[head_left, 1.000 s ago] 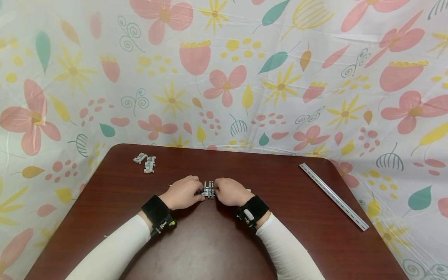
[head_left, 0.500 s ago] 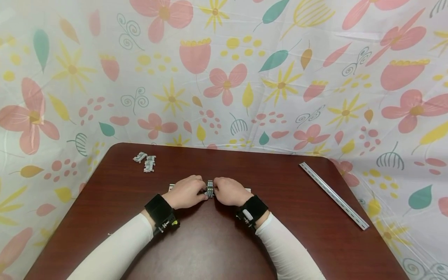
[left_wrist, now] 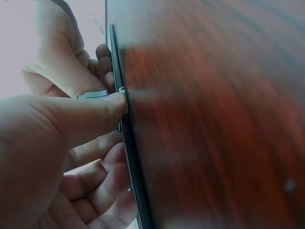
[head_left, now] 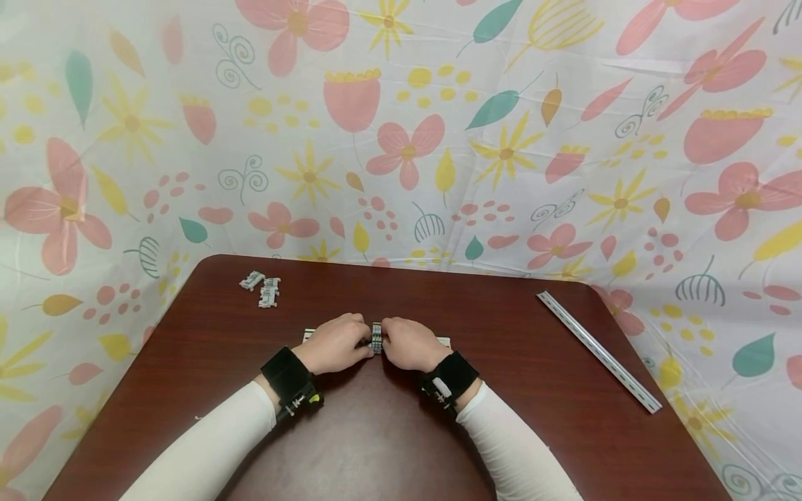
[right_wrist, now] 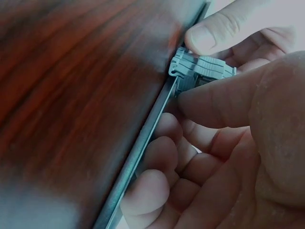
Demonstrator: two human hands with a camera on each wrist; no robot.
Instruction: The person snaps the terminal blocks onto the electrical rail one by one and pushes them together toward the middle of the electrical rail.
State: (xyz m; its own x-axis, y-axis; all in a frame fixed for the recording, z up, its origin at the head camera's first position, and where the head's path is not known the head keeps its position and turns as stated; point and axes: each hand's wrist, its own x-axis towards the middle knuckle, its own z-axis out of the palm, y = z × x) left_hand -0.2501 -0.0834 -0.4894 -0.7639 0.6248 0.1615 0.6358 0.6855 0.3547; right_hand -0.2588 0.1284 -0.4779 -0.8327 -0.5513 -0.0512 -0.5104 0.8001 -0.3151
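A small stack of grey terminal blocks [head_left: 376, 338] sits on a slotted metal DIN rail [head_left: 444, 342] between my two hands. My left hand [head_left: 338, 344] pinches the stack from the left, its thumb at the foot of the blocks by the rail in the left wrist view. From the other side my right hand [head_left: 410, 343] grips the stack, thumb and forefinger against the grey block housings [right_wrist: 205, 69] in the right wrist view. Its other fingers curl along the rail's edge [right_wrist: 138, 148]. Most of the rail lies hidden under both hands in the head view.
Several loose terminal blocks [head_left: 269, 292] lie at the back left of the brown table [head_left: 388, 445]. A second DIN rail [head_left: 598, 351] lies slantwise near the right edge. A floral curtain [head_left: 401, 139] hangs behind the table.
The blocks stood with gaps between them and now sit pressed close together. My left hand has shifted slightly right towards the right hand, uncovering the rail's left end.
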